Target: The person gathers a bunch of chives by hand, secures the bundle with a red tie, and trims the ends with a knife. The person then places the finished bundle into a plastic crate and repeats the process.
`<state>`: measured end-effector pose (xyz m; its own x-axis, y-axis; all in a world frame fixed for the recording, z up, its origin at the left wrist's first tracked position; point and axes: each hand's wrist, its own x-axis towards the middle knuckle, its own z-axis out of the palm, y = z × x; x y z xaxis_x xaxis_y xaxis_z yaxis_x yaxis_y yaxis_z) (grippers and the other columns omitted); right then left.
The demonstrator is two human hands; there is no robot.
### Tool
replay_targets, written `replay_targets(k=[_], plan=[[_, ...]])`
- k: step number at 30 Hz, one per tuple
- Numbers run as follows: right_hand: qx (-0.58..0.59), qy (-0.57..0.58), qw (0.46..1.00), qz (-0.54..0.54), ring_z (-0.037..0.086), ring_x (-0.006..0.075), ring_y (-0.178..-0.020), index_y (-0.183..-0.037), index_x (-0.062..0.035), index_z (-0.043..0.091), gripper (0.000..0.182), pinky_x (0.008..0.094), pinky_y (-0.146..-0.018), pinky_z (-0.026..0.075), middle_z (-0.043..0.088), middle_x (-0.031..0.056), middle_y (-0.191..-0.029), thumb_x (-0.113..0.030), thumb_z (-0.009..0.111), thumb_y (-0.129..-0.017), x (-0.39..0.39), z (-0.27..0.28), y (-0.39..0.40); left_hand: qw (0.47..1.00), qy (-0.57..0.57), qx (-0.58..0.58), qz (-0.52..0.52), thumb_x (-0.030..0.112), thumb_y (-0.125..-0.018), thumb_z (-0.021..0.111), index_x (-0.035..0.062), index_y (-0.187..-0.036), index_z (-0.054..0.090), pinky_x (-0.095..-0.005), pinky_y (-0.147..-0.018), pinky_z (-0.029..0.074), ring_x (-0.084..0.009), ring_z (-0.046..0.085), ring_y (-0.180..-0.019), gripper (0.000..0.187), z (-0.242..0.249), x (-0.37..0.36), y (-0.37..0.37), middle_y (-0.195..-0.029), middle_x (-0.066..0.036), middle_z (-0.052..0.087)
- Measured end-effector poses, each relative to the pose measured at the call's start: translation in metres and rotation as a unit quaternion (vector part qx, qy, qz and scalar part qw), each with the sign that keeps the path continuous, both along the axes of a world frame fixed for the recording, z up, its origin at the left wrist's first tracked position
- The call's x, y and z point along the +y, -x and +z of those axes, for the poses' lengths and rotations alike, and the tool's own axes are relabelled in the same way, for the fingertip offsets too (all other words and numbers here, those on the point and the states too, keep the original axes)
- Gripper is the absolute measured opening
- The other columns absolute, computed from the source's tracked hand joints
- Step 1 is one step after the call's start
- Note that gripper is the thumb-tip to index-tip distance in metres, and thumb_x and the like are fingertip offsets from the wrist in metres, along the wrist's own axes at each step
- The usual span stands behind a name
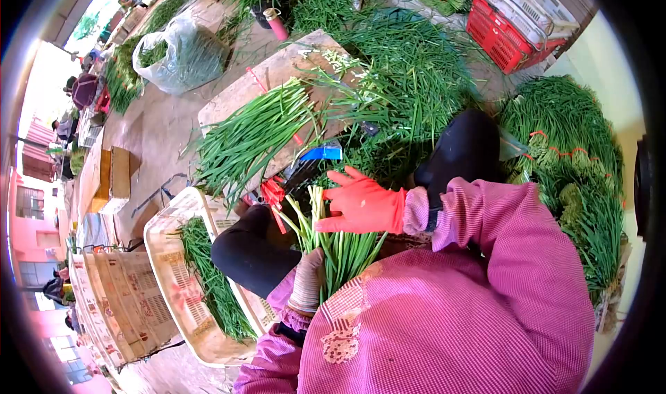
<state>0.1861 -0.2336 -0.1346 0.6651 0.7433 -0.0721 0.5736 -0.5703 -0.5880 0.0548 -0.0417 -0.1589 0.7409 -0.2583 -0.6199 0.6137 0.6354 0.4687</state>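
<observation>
My left hand (307, 283), in a greyish knitted glove, is wrapped round a bunch of garlic chives (349, 255) in front of my chest. The pale stalk ends point up and away from me, and the green leaves hang toward my lap. My right hand (365, 203), in an orange-red rubber glove, has its fingers spread beside the pale stalks, its lower fingers lying across them. Just beyond, red ties (272, 191) and a blue packet (322, 151) sit near my knee. A larger pile of chives (260, 134) lies on a wooden board (215, 115).
A cream plastic crate (154, 238) with chives in it stands at my left. Loose greens (416, 68) spread ahead, and tied bundles (565, 137) lie at the right by the wall. Red and white crates (492, 33), a clear plastic bag (184, 54) and a pink bottle (276, 25) are farther off.
</observation>
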Motion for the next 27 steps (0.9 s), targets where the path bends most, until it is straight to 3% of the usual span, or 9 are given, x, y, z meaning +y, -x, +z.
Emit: replay_targets(k=[7, 11, 13, 15, 17, 19, 23, 25, 27], plan=[[0.203, -0.016, 0.978, -0.052, 0.025, 0.0426, -0.142, -0.089, -0.0083, 0.071, 0.045, 0.0595, -0.115, 0.013, 0.057, 0.0071, -0.133, -0.051, 0.057, -0.09, 0.014, -0.006, -0.004, 0.999, -0.044, 0.006, 0.011, 0.024, -0.089, 0.064, -0.0013, -0.134, 0.048, -0.0421, -0.099, 0.048, -0.0272, 0.06, -0.112, 0.054, 0.001, -0.001, 0.001, -0.125, -0.013, 0.06], [0.147, 0.015, 0.989, -0.027, 0.036, 0.0448, -0.135, -0.079, -0.0079, 0.067, 0.026, 0.0584, -0.114, 0.017, 0.063, 0.007, -0.117, -0.032, 0.061, -0.085, 0.006, 0.001, -0.012, 0.999, -0.02, 0.005, -0.028, 0.029, -0.088, 0.066, -0.0026, -0.133, 0.049, -0.042, -0.099, 0.048, -0.0273, 0.06, -0.113, 0.058, 0.0, 0.003, -0.002, -0.127, -0.013, 0.06], [0.039, -0.019, 0.997, -0.071, 0.041, 0.043, -0.132, -0.074, -0.0085, 0.067, 0.017, 0.0568, -0.114, 0.021, 0.065, 0.0076, -0.112, -0.023, 0.062, -0.08, 0.002, -0.005, -0.013, 0.999, -0.04, -0.015, -0.027, 0.031, -0.088, 0.066, -0.0028, -0.134, 0.048, -0.0421, -0.099, 0.048, -0.0275, 0.06, -0.113, 0.06, -0.001, 0.001, -0.002, -0.127, -0.014, 0.06], [-0.213, -0.124, 0.957, -0.152, 0.043, 0.0375, -0.129, -0.074, -0.0099, 0.07, 0.015, 0.0585, -0.109, 0.027, 0.065, 0.0052, -0.106, -0.021, 0.06, -0.078, -0.01, 0.001, -0.036, 0.997, -0.038, -0.031, -0.051, 0.033, -0.089, 0.066, -0.0033, -0.135, 0.048, -0.0421, -0.099, 0.048, -0.0277, 0.059, -0.114, 0.061, -0.003, 0.004, -0.003, -0.128, -0.014, 0.06], [-0.28, 0.028, 0.933, -0.224, 0.042, 0.0344, -0.132, -0.075, -0.0101, 0.07, 0.012, 0.0549, -0.111, 0.027, 0.064, 0.0069, -0.112, -0.018, 0.061, -0.078, -0.027, 0.047, -0.065, 0.998, -0.032, -0.019, -0.052, 0.034, -0.089, 0.065, -0.0035, -0.135, 0.047, -0.0417, -0.099, 0.048, -0.0278, 0.059, -0.114, 0.062, -0.003, 0.004, -0.004, -0.128, -0.015, 0.059], [-0.433, 0.146, 0.846, -0.275, 0.047, 0.0327, -0.125, -0.08, -0.012, 0.071, 0.012, 0.0524, -0.107, 0.031, 0.063, 0.0073, -0.113, -0.019, 0.062, -0.076, -0.066, 0.072, -0.097, 0.998, -0.026, -0.006, -0.051, 0.034, -0.089, 0.065, -0.0037, -0.135, 0.047, -0.0413, -0.1, 0.048, -0.0278, 0.059, -0.114, 0.062, -0.003, 0.004, -0.004, -0.128, -0.015, 0.059], [-0.613, 0.1, 0.711, -0.33, 0.049, 0.0334, -0.116, -0.071, -0.0123, 0.071, 0.015, 0.0532, -0.102, 0.034, 0.064, 0.0058, -0.11, -0.021, 0.062, -0.078, -0.108, 0.069, -0.118, 0.999, -0.025, 0.007, -0.034, 0.033, -0.091, 0.062, -0.0042, -0.134, 0.048, -0.0398, -0.1, 0.048, -0.028, 0.06, -0.114, 0.059, 0.009, -0.001, -0.007, -0.128, -0.015, 0.06], [-0.334, -0.003, 0.921, -0.198, 0.042, 0.0369, -0.129, -0.07, -0.0117, 0.072, 0.02, 0.0565, -0.106, 0.031, 0.064, 0.0066, -0.115, -0.028, 0.063, -0.078, -0.078, 0.074, -0.078, 0.998, -0.022, 0.004, -0.054, 0.032, -0.092, 0.062, -0.0043, -0.132, 0.049, -0.04, -0.1, 0.048, -0.0273, 0.061, -0.112, 0.056, 0.013, -0.005, -0.011, -0.126, -0.015, 0.06], [-0.144, -0.041, 0.988, -0.027, 0.034, 0.0445, -0.135, -0.074, -0.0125, 0.071, 0.022, 0.0555, -0.109, 0.026, 0.052, 0.0132, -0.137, -0.033, 0.068, -0.08, -0.046, 0.058, -0.043, 0.998, -0.027, 0.006, -0.057, 0.03, -0.092, 0.061, -0.0046, -0.131, 0.051, -0.0399, -0.1, 0.048, -0.0264, 0.061, -0.111, 0.053, 0.007, -0.004, -0.009, -0.125, -0.015, 0.061]])
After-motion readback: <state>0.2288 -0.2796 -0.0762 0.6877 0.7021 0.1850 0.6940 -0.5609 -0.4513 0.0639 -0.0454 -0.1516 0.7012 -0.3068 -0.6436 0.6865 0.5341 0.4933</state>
